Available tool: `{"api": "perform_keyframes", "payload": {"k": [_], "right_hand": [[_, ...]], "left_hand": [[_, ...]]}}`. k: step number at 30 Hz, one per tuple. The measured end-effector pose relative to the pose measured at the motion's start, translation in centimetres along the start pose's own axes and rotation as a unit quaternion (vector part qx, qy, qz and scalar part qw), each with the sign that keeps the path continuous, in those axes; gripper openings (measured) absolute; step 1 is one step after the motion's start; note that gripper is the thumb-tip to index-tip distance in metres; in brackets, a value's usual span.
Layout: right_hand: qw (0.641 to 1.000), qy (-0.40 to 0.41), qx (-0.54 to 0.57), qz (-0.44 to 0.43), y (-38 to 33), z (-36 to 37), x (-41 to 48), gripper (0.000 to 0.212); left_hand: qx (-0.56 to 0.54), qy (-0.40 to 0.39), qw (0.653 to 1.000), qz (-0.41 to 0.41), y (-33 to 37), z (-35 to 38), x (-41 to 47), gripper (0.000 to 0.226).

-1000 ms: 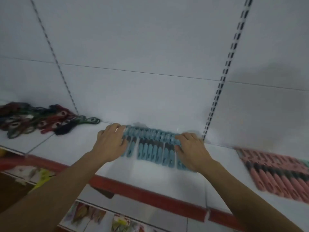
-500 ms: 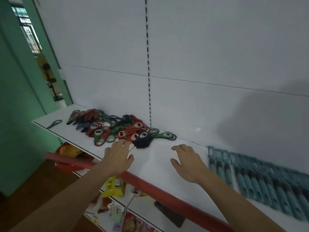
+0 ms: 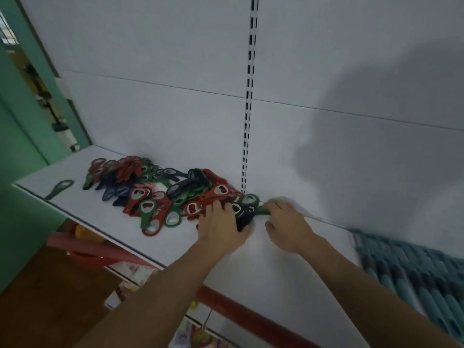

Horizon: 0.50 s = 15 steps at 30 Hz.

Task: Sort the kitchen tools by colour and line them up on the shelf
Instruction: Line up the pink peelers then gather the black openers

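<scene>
Pinching a green opener (image 3: 262, 211), right hand (image 3: 286, 226); left hand (image 3: 221, 228) flat on black opener (image 3: 242, 217) — likely light, stiff, best gripped by handles

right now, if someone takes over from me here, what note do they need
Left hand rests flat on the black opener at the right end of the pile.
Right hand has its fingers on the green opener beside it; the grip is blurred.
Done: blue tools are lined up at the right of the shelf.
Left: the pile of openers is mixed red, green, dark blue and black. The lone opener lies far left.
</scene>
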State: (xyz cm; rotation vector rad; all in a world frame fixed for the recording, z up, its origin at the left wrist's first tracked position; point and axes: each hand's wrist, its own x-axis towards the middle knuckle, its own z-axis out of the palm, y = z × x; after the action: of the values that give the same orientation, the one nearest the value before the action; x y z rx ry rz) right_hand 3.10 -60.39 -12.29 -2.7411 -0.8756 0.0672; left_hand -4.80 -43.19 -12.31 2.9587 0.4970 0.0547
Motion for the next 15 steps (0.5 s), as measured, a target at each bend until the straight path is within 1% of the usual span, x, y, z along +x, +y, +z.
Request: {"api": "perform_keyframes", "payload": {"k": [2,3,4,6,9,11,13,14,15], "right_hand": [[0.999,0.017,-0.028,-0.003,0.4,0.3,1.3,0.053],[0.999,0.022,-0.035,-0.008,0.5,0.5,1.8,0.057],[0.999,0.023,-0.036,-0.012,0.6,0.8,2.2,0.059],[0.999,0.031,-0.027,-0.022,1.0,1.2,2.9,0.060],[0.995,0.089,0.002,-0.037,1.3,1.4,3.7,0.052],[0.990,0.130,0.021,-0.050,1.0,1.2,4.3,0.045],[0.985,0.160,0.032,-0.059,0.2,0.8,5.2,0.039],[0.982,0.172,0.042,-0.058,-0.4,0.5,5.7,0.036],[0.980,0.181,0.054,-0.055,-1.1,0.3,6.2,0.035]], "left_hand": [[0.036,-0.009,0.999,-0.023,1.0,0.6,0.8,0.094],[0.047,-0.012,0.998,-0.029,1.5,0.8,1.2,0.095],[0.054,-0.011,0.998,-0.027,1.7,0.9,1.7,0.088],[0.069,-0.008,0.998,-0.003,1.8,0.5,2.6,0.067],[0.049,-0.037,0.996,0.072,0.0,-0.7,3.8,0.043],[-0.031,-0.071,0.989,0.122,-1.9,-1.8,4.6,0.025],[-0.181,-0.102,0.971,0.118,-4.0,-2.8,5.6,0.014],[-0.270,-0.118,0.950,0.100,-5.0,-3.3,5.9,0.011],[-0.358,-0.135,0.921,0.077,-6.0,-3.8,6.1,0.008]]}}
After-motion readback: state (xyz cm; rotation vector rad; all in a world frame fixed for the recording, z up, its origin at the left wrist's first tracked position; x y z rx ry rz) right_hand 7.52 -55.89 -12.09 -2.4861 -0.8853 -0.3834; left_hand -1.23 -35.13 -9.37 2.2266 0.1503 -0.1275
